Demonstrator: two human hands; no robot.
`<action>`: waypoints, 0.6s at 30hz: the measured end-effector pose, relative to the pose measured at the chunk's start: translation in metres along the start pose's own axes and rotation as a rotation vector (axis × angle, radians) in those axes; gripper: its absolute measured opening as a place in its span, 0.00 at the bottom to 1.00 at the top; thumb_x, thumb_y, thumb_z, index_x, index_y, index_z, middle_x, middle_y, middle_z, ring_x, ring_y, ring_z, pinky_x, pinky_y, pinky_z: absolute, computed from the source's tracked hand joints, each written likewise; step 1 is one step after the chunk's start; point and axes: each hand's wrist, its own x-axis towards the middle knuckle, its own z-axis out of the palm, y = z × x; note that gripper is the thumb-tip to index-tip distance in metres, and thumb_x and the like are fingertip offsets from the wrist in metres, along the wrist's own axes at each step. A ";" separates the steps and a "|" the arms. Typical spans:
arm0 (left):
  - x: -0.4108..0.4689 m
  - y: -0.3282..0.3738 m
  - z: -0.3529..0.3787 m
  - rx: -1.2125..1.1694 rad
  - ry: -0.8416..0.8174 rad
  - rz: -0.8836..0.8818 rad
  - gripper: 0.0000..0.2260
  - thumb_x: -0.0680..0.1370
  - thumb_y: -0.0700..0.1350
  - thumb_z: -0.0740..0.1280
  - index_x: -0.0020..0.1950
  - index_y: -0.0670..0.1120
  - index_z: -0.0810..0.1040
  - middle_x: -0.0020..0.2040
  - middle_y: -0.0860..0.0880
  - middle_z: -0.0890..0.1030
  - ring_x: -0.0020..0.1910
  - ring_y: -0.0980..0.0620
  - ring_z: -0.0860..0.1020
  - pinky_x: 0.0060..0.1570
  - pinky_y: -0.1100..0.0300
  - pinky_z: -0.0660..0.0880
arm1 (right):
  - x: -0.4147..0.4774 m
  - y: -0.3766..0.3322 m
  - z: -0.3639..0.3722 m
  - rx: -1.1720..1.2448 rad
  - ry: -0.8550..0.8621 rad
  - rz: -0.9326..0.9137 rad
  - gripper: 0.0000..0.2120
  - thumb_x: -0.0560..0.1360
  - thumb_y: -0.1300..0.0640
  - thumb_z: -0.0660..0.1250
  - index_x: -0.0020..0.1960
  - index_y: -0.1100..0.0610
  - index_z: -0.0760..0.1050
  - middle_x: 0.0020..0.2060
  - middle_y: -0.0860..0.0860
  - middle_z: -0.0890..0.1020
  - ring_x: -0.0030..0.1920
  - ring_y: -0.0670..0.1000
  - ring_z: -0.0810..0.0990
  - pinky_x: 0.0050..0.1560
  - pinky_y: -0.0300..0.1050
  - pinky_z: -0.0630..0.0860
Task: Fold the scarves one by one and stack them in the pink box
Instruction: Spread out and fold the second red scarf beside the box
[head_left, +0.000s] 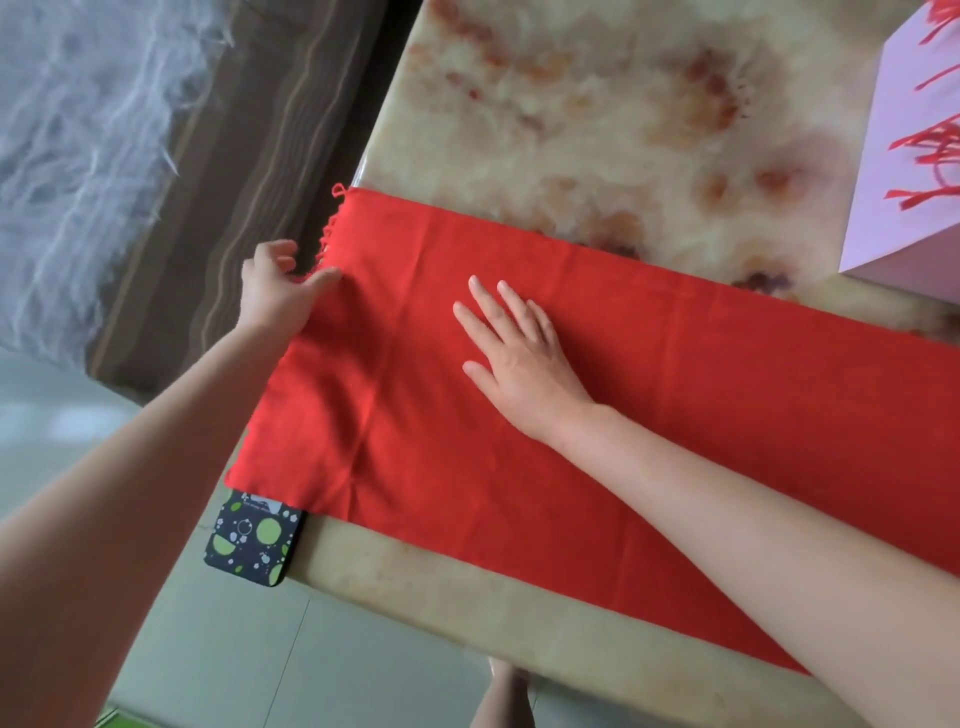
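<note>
One scarf (675, 395): right hand (524, 358) flat on it, left hand (278, 293) pinching its end; one box (893, 218) beyond them.

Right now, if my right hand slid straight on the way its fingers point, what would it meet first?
Nothing, seemingly: the right hand crosses only red scarf, then bare table near its edge.

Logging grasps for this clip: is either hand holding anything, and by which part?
The left hand pinches the red scarf at its fringed end edge; the right hand only lies flat on it.
</note>
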 end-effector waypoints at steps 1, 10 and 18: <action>-0.012 -0.011 -0.007 0.029 -0.037 0.009 0.29 0.69 0.56 0.74 0.66 0.46 0.72 0.64 0.45 0.74 0.62 0.50 0.74 0.65 0.55 0.68 | -0.011 -0.008 0.006 0.010 -0.004 -0.044 0.28 0.81 0.49 0.56 0.78 0.51 0.51 0.78 0.49 0.45 0.77 0.53 0.42 0.74 0.50 0.41; -0.082 -0.107 -0.063 -0.020 -0.242 -0.197 0.26 0.67 0.55 0.76 0.60 0.43 0.78 0.52 0.46 0.82 0.52 0.51 0.80 0.50 0.62 0.71 | -0.091 -0.063 0.061 0.025 -0.116 -0.143 0.29 0.76 0.49 0.61 0.75 0.53 0.61 0.77 0.52 0.52 0.76 0.55 0.53 0.73 0.53 0.48; -0.095 -0.111 -0.059 -0.095 -0.112 -0.145 0.08 0.70 0.42 0.75 0.46 0.44 0.80 0.42 0.45 0.80 0.31 0.64 0.78 0.36 0.75 0.73 | -0.099 -0.066 0.054 0.094 -0.144 -0.139 0.26 0.79 0.54 0.59 0.76 0.54 0.59 0.78 0.51 0.46 0.77 0.53 0.45 0.72 0.49 0.36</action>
